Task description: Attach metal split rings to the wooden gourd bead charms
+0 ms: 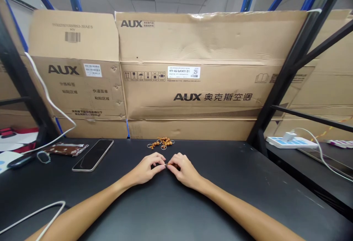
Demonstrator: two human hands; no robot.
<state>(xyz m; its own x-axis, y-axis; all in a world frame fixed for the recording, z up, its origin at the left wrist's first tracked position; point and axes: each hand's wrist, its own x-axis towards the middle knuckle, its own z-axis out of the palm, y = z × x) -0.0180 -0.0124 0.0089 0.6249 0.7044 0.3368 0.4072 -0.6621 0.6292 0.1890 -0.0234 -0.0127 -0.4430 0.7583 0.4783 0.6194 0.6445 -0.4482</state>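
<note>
My left hand (148, 168) pinches a small metal key ring (166, 165) between thumb and fingertips, just above the dark tabletop (171, 211). Facing it, my right hand (186, 171) is closed around the brown bead part of the same keychain, most of which its fingers hide. The fingertips of both hands nearly meet at the ring. Slightly beyond them lies a small group of wooden-bead keychains (165, 143), with orange-brown beads, cord and metal rings.
A smartphone (93, 155) lies at the left, beside a brown packet (66, 148) and a dark object with a loop (43, 157). White cables cross the left side. Cardboard boxes (187, 123) wall off the back. A power strip (292, 142) sits beyond the right black frame post (278, 79).
</note>
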